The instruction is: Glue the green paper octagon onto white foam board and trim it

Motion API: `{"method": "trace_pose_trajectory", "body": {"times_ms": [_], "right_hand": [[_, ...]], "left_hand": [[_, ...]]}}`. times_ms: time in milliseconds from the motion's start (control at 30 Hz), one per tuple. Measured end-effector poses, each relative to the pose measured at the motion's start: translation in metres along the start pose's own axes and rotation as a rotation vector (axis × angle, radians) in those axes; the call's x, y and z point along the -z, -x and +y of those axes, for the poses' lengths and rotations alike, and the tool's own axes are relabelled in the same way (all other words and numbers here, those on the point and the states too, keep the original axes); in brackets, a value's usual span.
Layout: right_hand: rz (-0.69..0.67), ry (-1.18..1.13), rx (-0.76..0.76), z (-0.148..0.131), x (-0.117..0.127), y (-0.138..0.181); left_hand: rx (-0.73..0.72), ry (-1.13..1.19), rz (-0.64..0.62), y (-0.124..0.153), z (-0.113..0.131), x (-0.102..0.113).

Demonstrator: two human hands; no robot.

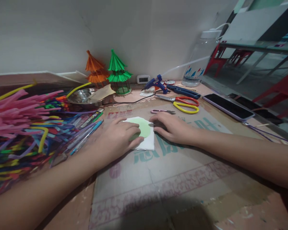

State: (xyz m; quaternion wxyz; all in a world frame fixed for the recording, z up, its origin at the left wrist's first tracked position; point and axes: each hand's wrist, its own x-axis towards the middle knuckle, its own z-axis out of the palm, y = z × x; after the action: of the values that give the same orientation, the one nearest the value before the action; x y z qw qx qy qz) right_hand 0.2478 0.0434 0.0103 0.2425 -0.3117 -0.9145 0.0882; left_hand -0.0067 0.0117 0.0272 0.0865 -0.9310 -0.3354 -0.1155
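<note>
Both forearms come in low over a flattened cardboard sheet that covers the worktop. Left hand lies palm-down on a white paper square, fingers spread flat, gripping nothing, just pinning. A pale green paper disc sits on that square, partly under the left fingertips. Right hand is flat too, fingertips touching the square's right edge; nothing held, as far as I can see.

Risks, my read:
- Disc is only pressed, not gripped; any sideways push from either hand could skid it off register on the white square.
- Small snips lie just beyond the right hand, and the red/yellow scissors behind them; a blind reach could catch a blade.
- Pens and the pipe-cleaner heap crowd the left forearm; an elbow sweep drags them onto the paper.
- Blue glue gun is farther back with its cord trailing toward the steel bowl; a snag tips it. Can't tell if hot.
- Phone sits well to the right.
</note>
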Motion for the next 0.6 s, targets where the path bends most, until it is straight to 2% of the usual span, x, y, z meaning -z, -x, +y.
{"method": "trace_pose_trajectory", "body": {"times_ms": [100, 233, 300, 467, 600], "right_hand": [[0.028, -0.012, 0.043, 0.0000, 0.0016, 0.0003], [0.073, -0.067, 0.279, -0.0017, 0.0052, 0.0029], [0.051, -0.075, 0.342, -0.0029, 0.0055, 0.0041], [-0.006, -0.068, 0.318, -0.0026, 0.0013, 0.0036], [-0.014, -0.060, 0.313, -0.0013, -0.0003, 0.0025]], "left_hand": [[-0.015, 0.003, 0.040, 0.0008, -0.0006, -0.0029], [-0.011, 0.023, 0.047, 0.0012, -0.0007, -0.0036], [-0.008, 0.034, 0.041, 0.0013, -0.0007, -0.0028], [0.037, 0.046, -0.010, 0.0010, 0.0004, 0.0000], [0.072, 0.049, 0.007, 0.0007, 0.0031, 0.0020]]}}
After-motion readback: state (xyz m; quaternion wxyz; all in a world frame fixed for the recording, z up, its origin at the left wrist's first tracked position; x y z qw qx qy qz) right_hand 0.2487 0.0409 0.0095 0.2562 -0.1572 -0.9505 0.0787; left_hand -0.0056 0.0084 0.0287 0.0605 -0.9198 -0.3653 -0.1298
